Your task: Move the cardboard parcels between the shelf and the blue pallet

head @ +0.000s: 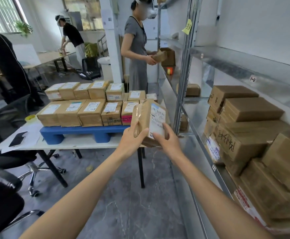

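Observation:
I hold a taped cardboard parcel (149,118) with a white shipping label in the air, between the table and the shelf. My left hand (132,140) grips its lower left side and my right hand (166,140) holds its lower right corner. The blue pallet (82,132) lies on a white table (68,144) to the left, with two rows of labelled parcels (90,112) on it. The metal shelf (189,94) stands on the right, and its lower level holds stacked brown parcels (244,125).
A person in a grey dress (137,54) stands beyond the table at the shelf's far end, holding a box. Two other people work at tables on the left. A phone (18,139) and a tape roll (30,118) lie on the table. Office chairs (11,163) stand at lower left.

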